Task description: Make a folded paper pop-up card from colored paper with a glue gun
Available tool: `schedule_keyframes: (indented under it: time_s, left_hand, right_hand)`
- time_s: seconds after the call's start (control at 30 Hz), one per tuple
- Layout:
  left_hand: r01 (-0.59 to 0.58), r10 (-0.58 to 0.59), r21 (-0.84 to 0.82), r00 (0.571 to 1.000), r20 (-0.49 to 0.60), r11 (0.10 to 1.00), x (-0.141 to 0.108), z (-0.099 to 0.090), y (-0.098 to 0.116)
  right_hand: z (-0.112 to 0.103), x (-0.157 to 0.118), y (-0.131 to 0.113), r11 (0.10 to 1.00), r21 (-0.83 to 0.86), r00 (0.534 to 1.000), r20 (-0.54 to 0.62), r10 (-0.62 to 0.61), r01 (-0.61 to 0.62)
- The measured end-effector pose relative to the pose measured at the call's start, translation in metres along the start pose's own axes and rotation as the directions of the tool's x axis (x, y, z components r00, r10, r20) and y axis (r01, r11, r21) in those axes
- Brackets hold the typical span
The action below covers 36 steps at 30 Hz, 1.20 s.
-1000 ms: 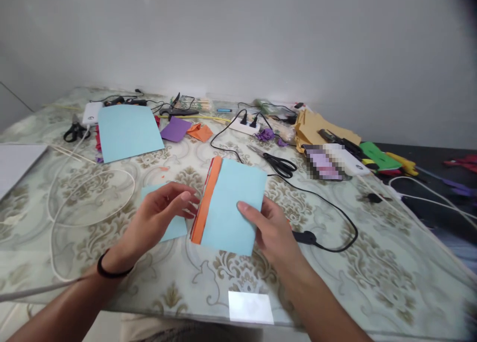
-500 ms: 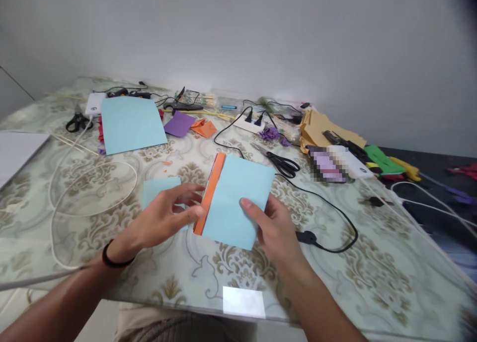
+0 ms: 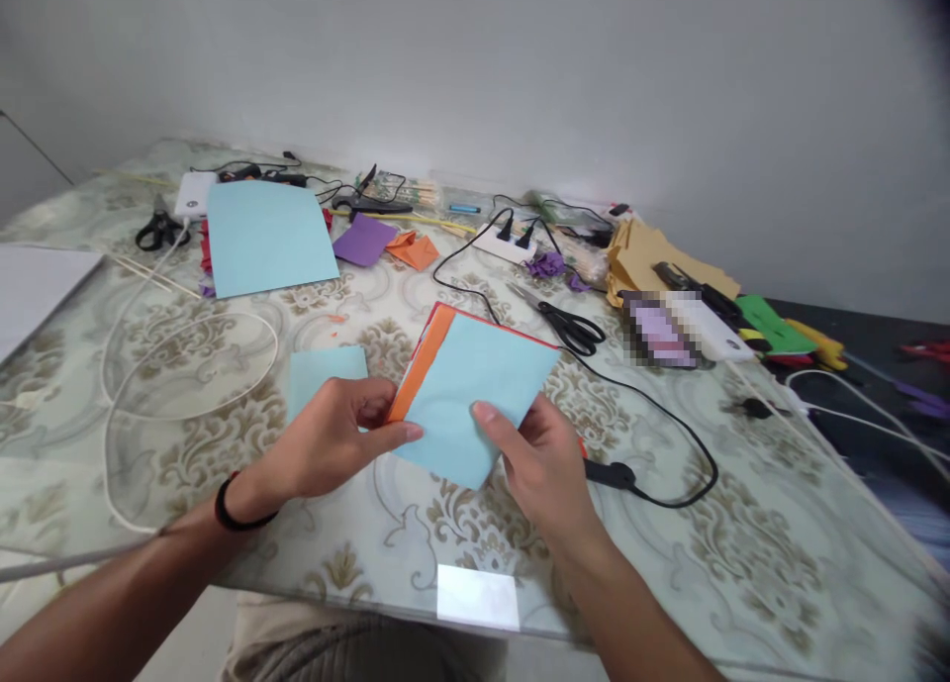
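A stack of coloured paper (image 3: 475,365) is held above the table, light blue on top, with an orange strip along its left side and red edges showing. My left hand (image 3: 341,430) pinches the stack's lower left edge, thumb on top and fingers partly hidden beneath. On the right side, my right hand (image 3: 545,454) grips it with the thumb lying on the blue sheet and the fingers underneath. A smaller light blue sheet (image 3: 323,370) lies on the table behind my left hand.
Black scissors (image 3: 571,326) lie behind the stack, near a white power strip (image 3: 505,244). A large blue sheet (image 3: 271,237) is at the back left. Yellow paper (image 3: 660,256) and a phone (image 3: 662,331) lie at the right. A white cable (image 3: 108,444) loops at the left.
My left hand has closed on the stack's left edge; before, its fingers were apart beside it. The stack has turned slightly, and red now shows along its back edge.
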State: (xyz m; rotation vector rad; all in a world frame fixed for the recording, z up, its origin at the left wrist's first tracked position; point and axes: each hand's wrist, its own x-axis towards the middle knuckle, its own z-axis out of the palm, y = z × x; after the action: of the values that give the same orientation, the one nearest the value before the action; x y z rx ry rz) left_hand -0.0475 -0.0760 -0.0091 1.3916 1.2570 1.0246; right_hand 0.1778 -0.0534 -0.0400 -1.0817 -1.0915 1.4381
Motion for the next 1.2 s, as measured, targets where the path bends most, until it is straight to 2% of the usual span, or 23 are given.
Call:
schedule_keyframes:
  time_s: [0.1, 0.27, 0.53, 0.6, 0.67, 0.77, 0.83, 0.97, 1.2]
  left_hand:
    - [-0.036, 0.032, 0.075, 0.998, 0.056, 0.997, 0.001, 0.002, -0.001]
    - [-0.080, 0.078, 0.075, 0.997, 0.028, 0.994, -0.001, 0.003, -0.001]
    - [-0.014, 0.020, -0.126, 0.999, 0.046, 0.992, 0.000, -0.003, -0.001]
    - [-0.032, 0.032, -0.152, 0.999, -0.003, 0.988, 0.002, -0.005, 0.002]
    - [-0.083, 0.069, -0.158, 0.993, -0.095, 0.984, 0.003, -0.008, 0.006]
    - [-0.152, 0.114, -0.136, 0.960, -0.255, 0.979, 0.005, -0.012, 0.012]
    - [-0.159, 0.115, -0.117, 0.942, -0.314, 0.980, 0.005, -0.015, 0.014]
    - [-0.154, 0.094, -0.144, 0.930, -0.356, 0.977, 0.005, -0.018, 0.010]
    - [-0.166, 0.087, -0.194, 0.929, -0.359, 0.967, 0.003, -0.022, 0.002]
  right_hand:
    - [-0.001, 0.001, 0.003, 0.998, 0.051, 0.998, -0.056, -0.031, 0.034]
    - [0.000, 0.001, 0.000, 0.995, 0.074, 0.992, -0.115, -0.057, 0.066]
    - [0.001, 0.004, -0.010, 0.992, 0.079, 0.970, -0.228, -0.080, 0.101]
    - [-0.001, 0.006, -0.011, 0.988, 0.106, 0.965, -0.251, -0.080, 0.110]
    - [-0.004, 0.009, -0.012, 0.985, 0.130, 0.959, -0.272, -0.077, 0.116]
    - [-0.008, 0.013, -0.013, 0.984, 0.131, 0.952, -0.296, -0.075, 0.119]
    - [-0.008, 0.015, -0.012, 0.985, 0.122, 0.950, -0.302, -0.081, 0.122]
    - [-0.008, 0.016, -0.012, 0.985, 0.139, 0.956, -0.287, -0.062, 0.105]
    - [-0.009, 0.017, -0.009, 0.990, 0.113, 0.959, -0.278, -0.052, 0.086]
